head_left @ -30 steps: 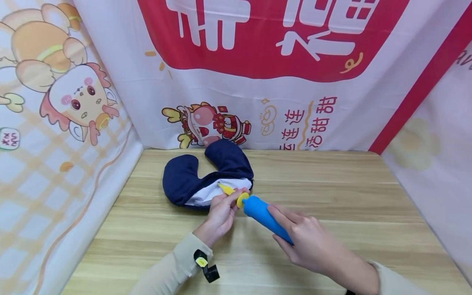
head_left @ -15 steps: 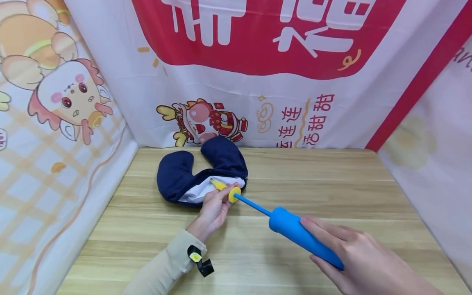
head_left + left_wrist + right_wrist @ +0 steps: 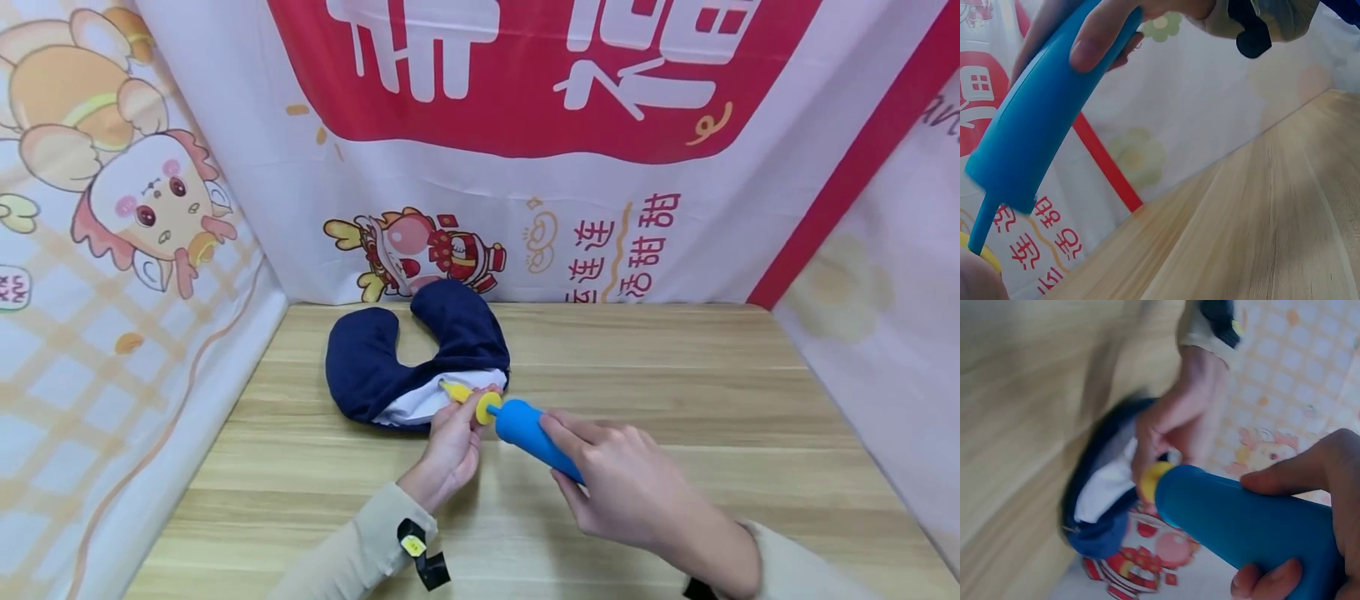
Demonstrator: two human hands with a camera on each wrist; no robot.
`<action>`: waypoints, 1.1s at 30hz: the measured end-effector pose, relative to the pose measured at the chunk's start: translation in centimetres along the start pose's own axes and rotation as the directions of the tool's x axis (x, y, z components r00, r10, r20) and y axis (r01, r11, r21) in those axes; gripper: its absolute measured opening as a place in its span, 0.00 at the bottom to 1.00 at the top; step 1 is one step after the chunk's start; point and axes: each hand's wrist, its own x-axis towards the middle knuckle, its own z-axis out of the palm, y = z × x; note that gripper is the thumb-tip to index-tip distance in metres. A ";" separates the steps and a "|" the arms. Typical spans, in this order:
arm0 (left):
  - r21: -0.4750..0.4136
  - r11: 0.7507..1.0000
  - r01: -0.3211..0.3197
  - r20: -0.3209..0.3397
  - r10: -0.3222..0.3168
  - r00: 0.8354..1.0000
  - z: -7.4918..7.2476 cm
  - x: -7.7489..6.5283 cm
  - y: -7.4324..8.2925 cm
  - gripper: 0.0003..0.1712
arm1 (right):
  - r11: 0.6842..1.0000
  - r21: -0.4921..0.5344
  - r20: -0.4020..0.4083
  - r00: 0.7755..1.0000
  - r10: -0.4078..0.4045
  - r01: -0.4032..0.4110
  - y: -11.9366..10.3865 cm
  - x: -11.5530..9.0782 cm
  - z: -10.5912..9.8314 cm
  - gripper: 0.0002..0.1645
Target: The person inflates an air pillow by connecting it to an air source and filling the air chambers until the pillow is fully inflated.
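A blue hand pump [image 3: 536, 437] with a yellow nozzle [image 3: 456, 390] slants across the table in the head view. My right hand [image 3: 626, 479] grips its blue barrel, thumb and fingers on opposite sides. Just behind the yellow disc [image 3: 489, 407], my left hand [image 3: 453, 446] pinches the nozzle end. The nozzle's tip meets the white lining of a navy U-shaped neck pillow [image 3: 363, 367], whose cover gapes along its near edge. Only a short piece of the thin blue rod [image 3: 985, 222] shows between disc and barrel. In the right wrist view the pillow is partly behind my left hand.
The pillow lies on a wood-grain table [image 3: 675, 375], its far end near the back cloth. Printed cloth hangings [image 3: 600, 192] enclose the back and both sides. A black strap with a yellow patch [image 3: 414, 546] sits on the left sleeve.
My right hand drew the blue barrel back, baring the long rod half a second ago, and has pushed it forward again up near the disc. The left hand keeps its hold.
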 end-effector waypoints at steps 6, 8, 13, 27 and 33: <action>0.044 0.999 0.030 0.051 -0.032 0.998 0.5 0.2 -0.5 0.27 | 0.998 -0.047 -0.036 0.999 -0.041 0.039 0.3 0.7 2.2 0.34; 0.059 0.998 0.022 0.082 -0.027 0.996 0.4 0.6 -0.5 0.28 | 0.999 -0.024 -0.009 0.999 -0.037 0.037 0.7 0.3 2.3 0.36; 0.062 0.998 0.012 0.094 -0.017 0.995 -0.3 1.6 0.1 0.25 | 0.997 0.077 0.052 0.999 -0.001 -0.003 1.6 -2.1 1.3 0.41; 0.001 1.000 0.020 0.065 -0.020 0.998 -0.3 1.1 0.9 0.26 | 0.998 0.057 -0.013 1.000 0.024 -0.023 1.2 -4.6 -2.7 0.40; 0.002 1.000 0.022 0.018 -0.022 1.000 -0.4 -0.2 0.2 0.26 | 1.000 0.015 -0.072 0.997 0.012 -0.011 -0.6 -1.4 0.8 0.38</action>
